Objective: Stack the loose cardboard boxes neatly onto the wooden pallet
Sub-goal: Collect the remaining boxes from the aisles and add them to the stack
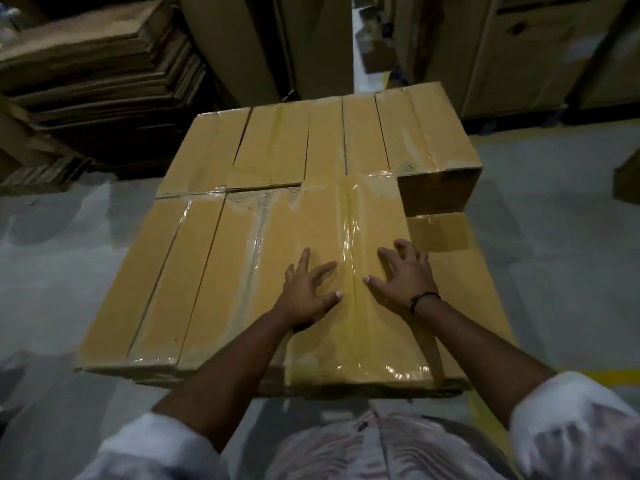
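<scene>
A stack of taped brown cardboard boxes fills the middle of the view, several long boxes side by side in two rows. The nearest box has shiny clear tape down its middle. My left hand and my right hand rest flat on its top, fingers spread, either side of the tape. Neither hand grips anything. At the right a lower box shows one layer down, beside a gap in the top layer. The pallet is hidden under the boxes.
Flattened cardboard sheets are piled at the back left. Tall upright cartons stand at the back and back right. Grey concrete floor surrounds the stack, with a yellow line at the right.
</scene>
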`<state>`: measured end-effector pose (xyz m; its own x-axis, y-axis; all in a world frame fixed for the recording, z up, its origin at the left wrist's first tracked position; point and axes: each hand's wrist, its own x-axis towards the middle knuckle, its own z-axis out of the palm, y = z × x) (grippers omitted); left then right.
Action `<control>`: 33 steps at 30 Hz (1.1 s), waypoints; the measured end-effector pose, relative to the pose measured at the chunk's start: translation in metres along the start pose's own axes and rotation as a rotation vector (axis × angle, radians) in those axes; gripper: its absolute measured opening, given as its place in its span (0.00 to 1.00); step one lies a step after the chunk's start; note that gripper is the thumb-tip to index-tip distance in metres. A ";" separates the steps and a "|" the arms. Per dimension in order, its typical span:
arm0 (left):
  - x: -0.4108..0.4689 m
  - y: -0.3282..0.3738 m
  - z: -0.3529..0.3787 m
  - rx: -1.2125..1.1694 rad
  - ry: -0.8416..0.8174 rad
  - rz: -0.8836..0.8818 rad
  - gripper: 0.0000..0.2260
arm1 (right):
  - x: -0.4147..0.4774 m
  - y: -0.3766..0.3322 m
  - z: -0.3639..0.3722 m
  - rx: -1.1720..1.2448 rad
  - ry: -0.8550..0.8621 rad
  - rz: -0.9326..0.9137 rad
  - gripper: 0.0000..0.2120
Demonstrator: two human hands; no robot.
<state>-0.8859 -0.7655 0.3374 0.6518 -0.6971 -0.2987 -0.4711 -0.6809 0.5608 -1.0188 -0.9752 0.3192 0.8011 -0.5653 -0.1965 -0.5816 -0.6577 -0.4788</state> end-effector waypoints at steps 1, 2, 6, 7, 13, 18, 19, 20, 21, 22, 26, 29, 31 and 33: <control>0.004 -0.013 -0.002 0.042 -0.063 -0.003 0.34 | 0.004 -0.001 0.006 -0.022 -0.077 0.026 0.39; 0.007 -0.026 -0.003 0.130 -0.124 -0.012 0.36 | 0.005 -0.001 0.012 -0.057 -0.157 0.048 0.40; -0.007 -0.065 0.012 0.417 -0.324 -0.069 0.46 | -0.018 -0.003 0.043 -0.284 -0.351 0.055 0.46; -0.014 -0.073 0.017 0.447 -0.316 -0.036 0.45 | -0.026 -0.004 0.050 -0.300 -0.362 0.049 0.47; -0.045 -0.093 0.042 0.475 -0.213 0.078 0.42 | -0.064 0.004 0.069 -0.347 -0.379 -0.008 0.50; -0.059 -0.096 0.047 0.477 -0.287 0.074 0.58 | -0.081 0.011 0.069 -0.418 -0.438 -0.085 0.55; -0.061 -0.095 0.048 0.471 -0.311 0.065 0.62 | -0.085 0.013 0.068 -0.426 -0.454 -0.101 0.57; -0.062 -0.093 0.049 0.472 -0.331 0.060 0.65 | -0.088 0.016 0.068 -0.434 -0.466 -0.120 0.58; -0.062 -0.091 0.050 0.486 -0.343 0.060 0.68 | -0.090 0.018 0.067 -0.444 -0.474 -0.141 0.60; -0.062 -0.090 0.051 0.510 -0.348 0.065 0.69 | -0.092 0.020 0.067 -0.457 -0.482 -0.163 0.61; -0.064 -0.092 0.052 0.551 -0.320 0.080 0.71 | -0.098 0.030 0.065 -0.504 -0.500 -0.246 0.66; -0.065 -0.090 0.052 0.536 -0.293 0.070 0.70 | -0.097 0.035 0.066 -0.530 -0.479 -0.267 0.64; -0.064 -0.086 0.051 0.533 -0.284 0.063 0.69 | -0.095 0.036 0.065 -0.519 -0.462 -0.274 0.62; -0.063 -0.084 0.049 0.536 -0.278 0.052 0.69 | -0.092 0.037 0.064 -0.514 -0.450 -0.285 0.61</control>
<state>-0.9163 -0.6758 0.2717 0.4742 -0.7163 -0.5119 -0.7791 -0.6122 0.1348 -1.1049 -0.9156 0.2647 0.8474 -0.1516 -0.5089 -0.2465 -0.9612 -0.1241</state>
